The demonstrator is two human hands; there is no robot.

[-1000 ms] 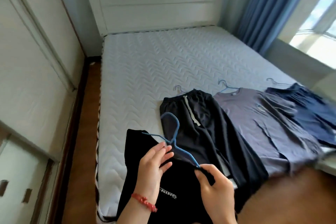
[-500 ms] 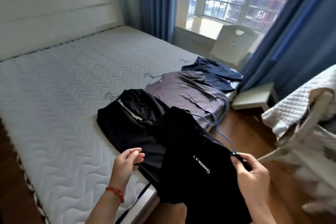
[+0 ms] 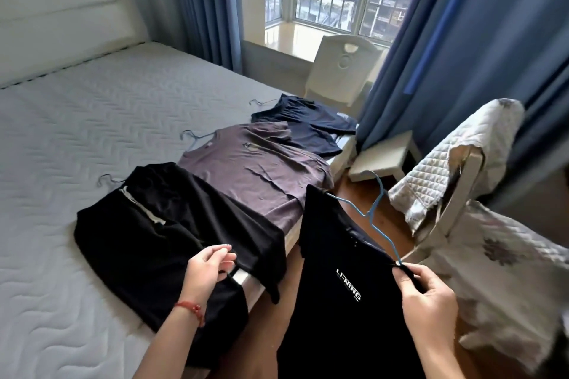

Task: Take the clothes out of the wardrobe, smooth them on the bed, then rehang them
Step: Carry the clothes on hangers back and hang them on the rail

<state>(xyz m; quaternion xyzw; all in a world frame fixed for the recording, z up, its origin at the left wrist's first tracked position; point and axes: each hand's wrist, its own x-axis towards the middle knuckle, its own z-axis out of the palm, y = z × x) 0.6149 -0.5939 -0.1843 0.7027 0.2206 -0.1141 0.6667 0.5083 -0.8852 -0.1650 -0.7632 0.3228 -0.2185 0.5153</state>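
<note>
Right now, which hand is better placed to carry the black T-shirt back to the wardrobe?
Probably the right hand: it already pinches the black T-shirt where the blue hanger ends. The left hand holds nothing.

A second ago the black printed T-shirt lay on the white quilted bed under both hands. Now it hangs clear of the bed, out over the wooden floor to the right, on its thin blue wire hanger. The right hand pinches its shoulder. The left hand has let go and curls above the black trousers.
</note>
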